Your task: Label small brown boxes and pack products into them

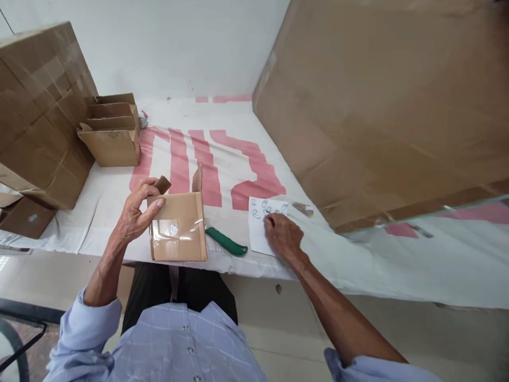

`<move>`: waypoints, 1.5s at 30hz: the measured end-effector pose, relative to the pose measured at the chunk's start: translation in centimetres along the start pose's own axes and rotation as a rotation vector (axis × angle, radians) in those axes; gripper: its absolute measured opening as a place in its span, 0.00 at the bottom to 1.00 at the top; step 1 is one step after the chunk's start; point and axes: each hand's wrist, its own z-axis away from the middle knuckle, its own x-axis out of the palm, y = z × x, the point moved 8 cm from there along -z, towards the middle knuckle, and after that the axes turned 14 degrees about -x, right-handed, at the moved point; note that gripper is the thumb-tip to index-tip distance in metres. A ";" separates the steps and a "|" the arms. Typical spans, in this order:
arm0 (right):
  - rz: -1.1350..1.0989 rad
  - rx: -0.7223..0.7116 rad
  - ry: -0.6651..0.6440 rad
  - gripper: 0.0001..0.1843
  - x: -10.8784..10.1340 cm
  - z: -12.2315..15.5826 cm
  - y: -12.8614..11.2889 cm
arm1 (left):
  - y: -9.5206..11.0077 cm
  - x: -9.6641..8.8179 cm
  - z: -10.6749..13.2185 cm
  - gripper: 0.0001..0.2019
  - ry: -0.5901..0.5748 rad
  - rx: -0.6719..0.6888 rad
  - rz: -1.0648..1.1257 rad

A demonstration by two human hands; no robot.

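A small brown cardboard box (181, 225) with clear tape on its side stands at the table's near edge, its top flaps up. My left hand (137, 209) grips its left side, thumb on the front face. My right hand (283, 236) rests on a white sheet of paper (259, 236) that carries several small metal clips (268, 208); its fingers are curled and pinched at one of the clips. A green-handled tool (226, 241) lies between the box and the paper.
A very large cardboard box (389, 106) fills the right side. Another large box (37, 111) and two small open boxes (113, 130) stand at the left. The table has a white cloth with red stripes (207, 159). A small brown item (303, 208) lies past the paper.
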 end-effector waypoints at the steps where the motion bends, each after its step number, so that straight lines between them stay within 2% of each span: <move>1: 0.010 -0.011 0.004 0.15 -0.4 0.0 -0.3 | 0.0 -0.1 0.1 0.15 0.000 0.009 0.002; 4: 0.003 -0.047 0.097 0.16 -2.2 -0.2 -1.7 | 0.0 -0.5 0.6 0.15 -0.007 0.006 0.017; 6: -0.098 -0.132 0.216 0.15 -3.8 0.0 -4.2 | 0.0 -1.1 1.1 0.16 -0.011 -0.010 0.030; 8: -0.310 -0.278 0.283 0.15 -4.7 0.6 -8.4 | -0.2 -1.8 1.6 0.17 -0.018 -0.041 0.032; 10: -0.548 -0.439 0.238 0.17 -4.5 1.8 -13.8 | -0.7 -2.8 2.4 0.18 -0.009 -0.107 0.011; 12: -0.694 -0.575 0.166 0.22 -4.0 3.7 -19.4 | -1.5 -4.2 3.4 0.21 0.032 -0.221 -0.029; 14: -0.717 -0.652 0.160 0.27 -3.5 5.7 -23.9 | -2.2 -5.4 4.9 0.26 0.052 -0.355 -0.083; 17: -0.681 -0.699 0.219 0.25 -2.8 8.1 -27.4 | -2.3 -6.1 7.0 0.44 0.024 -0.490 -0.182; 18: -0.685 -0.708 0.233 0.25 -2.5 8.5 -27.8 | -2.0 -6.3 7.5 0.48 0.028 -0.514 -0.200; 20: -0.730 -0.673 0.260 0.26 -2.1 8.6 -27.2 | -1.7 -6.5 8.1 0.50 0.065 -0.545 -0.182; 23: -0.893 -0.450 0.269 0.37 -1.3 7.5 -23.7 | -2.3 -6.8 8.5 0.49 0.104 -0.560 0.053; 24: -0.986 -0.378 0.227 0.42 -0.9 7.1 -22.6 | -2.9 -6.9 8.6 0.49 0.113 -0.543 0.188; 26: -1.209 -0.319 0.061 0.50 -0.5 6.9 -22.0 | -4.4 -7.4 8.9 0.46 0.150 -0.494 0.479; 28: -1.376 -0.355 -0.083 0.56 -1.4 7.6 -22.7 | -6.3 -8.2 9.1 0.40 0.239 -0.476 0.698; 29: -1.409 -0.387 -0.104 0.58 -2.4 8.1 -23.2 | -7.2 -8.6 9.2 0.38 0.304 -0.483 0.762; 31: -1.379 -0.455 -0.035 0.59 -5.1 9.1 -24.0 | -8.2 -9.6 9.2 0.34 0.457 -0.472 0.834; 33: -1.289 -0.523 0.103 0.61 -7.9 10.2 -24.9 | -7.9 -10.3 8.9 0.32 0.583 -0.405 0.871; 34: -1.239 -0.557 0.167 0.62 -9.2 10.7 -25.3 | -7.5 -10.5 8.6 0.31 0.613 -0.366 0.882; 36: -1.146 -0.613 0.270 0.64 -11.1 11.5 -26.2 | -6.7 -10.5 8.0 0.27 0.601 -0.321 0.884; 40: -1.061 -0.657 0.369 0.64 -12.6 12.2 -27.1 | -6.0 -10.3 7.3 0.19 0.511 -0.324 0.840; 45: -1.037 -0.688 0.372 0.63 -12.9 12.2 -27.3 | -6.2 -10.3 7.6 0.25 0.587 -0.351 0.837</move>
